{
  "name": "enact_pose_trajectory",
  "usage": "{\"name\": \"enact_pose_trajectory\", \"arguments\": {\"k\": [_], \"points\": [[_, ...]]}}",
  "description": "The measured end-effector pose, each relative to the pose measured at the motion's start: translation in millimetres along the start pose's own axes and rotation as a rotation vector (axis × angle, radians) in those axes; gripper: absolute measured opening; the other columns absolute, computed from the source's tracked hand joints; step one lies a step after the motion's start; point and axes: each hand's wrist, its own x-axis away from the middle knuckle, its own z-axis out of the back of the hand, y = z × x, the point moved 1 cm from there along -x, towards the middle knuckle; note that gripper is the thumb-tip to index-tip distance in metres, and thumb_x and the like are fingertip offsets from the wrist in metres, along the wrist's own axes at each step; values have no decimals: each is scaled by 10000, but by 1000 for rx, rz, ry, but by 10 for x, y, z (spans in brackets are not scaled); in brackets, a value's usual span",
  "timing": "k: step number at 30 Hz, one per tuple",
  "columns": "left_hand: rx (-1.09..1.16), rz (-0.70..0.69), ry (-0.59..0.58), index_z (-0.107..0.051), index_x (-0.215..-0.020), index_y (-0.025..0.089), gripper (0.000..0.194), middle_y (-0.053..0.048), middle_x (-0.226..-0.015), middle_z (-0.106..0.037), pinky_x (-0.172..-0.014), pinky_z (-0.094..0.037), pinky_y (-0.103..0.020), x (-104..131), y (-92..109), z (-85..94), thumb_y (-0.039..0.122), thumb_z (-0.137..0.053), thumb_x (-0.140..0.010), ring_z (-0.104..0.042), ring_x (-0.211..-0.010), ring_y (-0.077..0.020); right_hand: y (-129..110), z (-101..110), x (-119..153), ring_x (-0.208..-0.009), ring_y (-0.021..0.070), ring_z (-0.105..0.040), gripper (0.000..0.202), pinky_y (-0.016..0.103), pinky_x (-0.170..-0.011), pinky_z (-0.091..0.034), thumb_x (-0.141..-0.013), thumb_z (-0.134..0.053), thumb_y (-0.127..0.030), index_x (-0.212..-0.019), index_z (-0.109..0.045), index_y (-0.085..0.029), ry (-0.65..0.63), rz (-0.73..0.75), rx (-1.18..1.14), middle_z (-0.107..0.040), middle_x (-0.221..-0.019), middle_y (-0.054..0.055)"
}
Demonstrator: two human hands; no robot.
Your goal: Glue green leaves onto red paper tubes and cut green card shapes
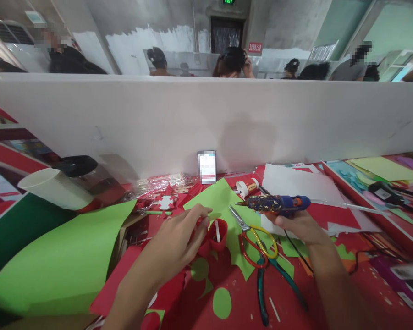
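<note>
My right hand [295, 224] is wrapped round the handle of a blue glue gun [278, 204], whose speckled nozzle points left. On the left, my left hand [185, 233] curls its fingers over a red paper piece [217, 234] with a white strip inside; the fingertips partly hide it. A green leaf-like piece [215, 215] shows by those fingertips. Between the hands lie scissors [257, 240] with red and yellow handles, on top of pliers [263, 293] with dark green handles. Light green paper [223, 192] lies beneath them.
A white cup [57, 188], a dark-lidded container [98, 178] and a large curled green sheet [62, 256] are at left. A phone [206, 167] leans on the white partition [158, 119]. At right are white paper [299, 185] and the gun's cable. Several people are beyond the partition.
</note>
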Motion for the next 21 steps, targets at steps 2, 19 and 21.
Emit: {"name": "enact_pose_trajectory", "arguments": {"k": [2,19,21], "points": [[37,59,44,-497,-1049,233,171,-26,-888,-706,-650,-501,-330,-5,0,24,308,-343,-1041,-666,-746,-191,-39,-3,-40,-911,315,-728,538,434,-806,-603,-652,-812,-659,-945,-764,-210,3,18,38,-789,-950,98],[274,263,136,-573,-999,244,128,-4,-921,-710,-732,-511,-331,-46,-116,29,346,-496,-991,-676,-838,-184,-577,-312,-155,-653,210,-613,226,318,-601,-489,-931,-611,-459,-806,-667,-279,-325,441,566,-652,-735,22],[299,277,143,-586,-1033,245,144,-6,-922,-714,-708,-513,-322,-52,-118,28,355,-509,-984,-680,-842,-186,-565,-319,-169,-627,199,-578,264,317,-589,-457,-935,-604,-475,-764,-632,-276,-319,469,542,-618,-712,14]]}}
